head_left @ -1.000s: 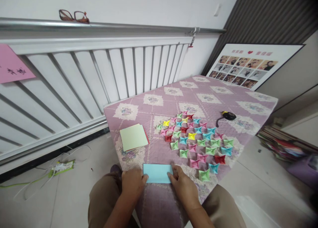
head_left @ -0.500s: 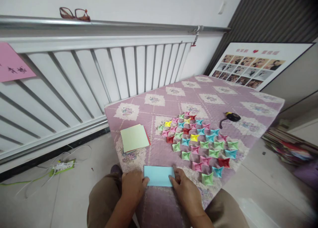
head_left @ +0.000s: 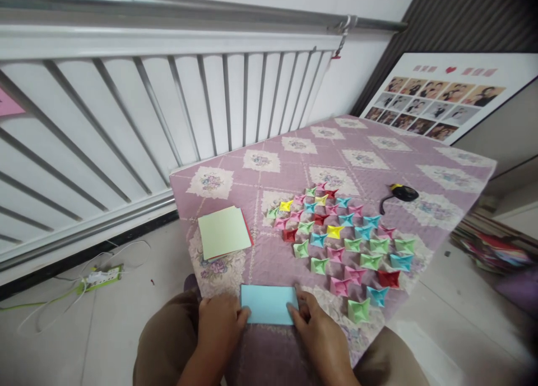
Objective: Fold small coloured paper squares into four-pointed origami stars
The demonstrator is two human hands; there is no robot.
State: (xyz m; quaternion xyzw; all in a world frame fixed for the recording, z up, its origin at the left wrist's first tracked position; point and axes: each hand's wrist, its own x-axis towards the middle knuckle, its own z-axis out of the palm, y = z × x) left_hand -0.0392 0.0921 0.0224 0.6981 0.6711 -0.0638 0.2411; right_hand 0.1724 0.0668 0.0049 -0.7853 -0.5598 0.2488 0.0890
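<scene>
A blue sheet of paper point(head_left: 269, 304), folded into a rectangle, lies at the near edge of the table between my hands. My left hand point(head_left: 222, 321) grips its left end, thumb on top. At the right end, my right hand point(head_left: 317, 321) pinches the paper between thumb and fingers. Several small folded paper shapes point(head_left: 335, 232) in green, pink, blue, red and yellow stand in rows to the right. Left of them lies a stack of square paper point(head_left: 225, 233), pale green on top with a red edge showing.
The table point(head_left: 290, 176) has a purple floral cloth. A black and yellow object with a strap point(head_left: 404, 193) lies at its right. Behind stand a white radiator point(head_left: 189, 106) and a photo board point(head_left: 437, 94). A power strip point(head_left: 101, 277) with cables lies on the floor.
The camera view has tilted down and shifted slightly. Both hands stay on the blue paper, which looks the same; nothing on the table has moved.
</scene>
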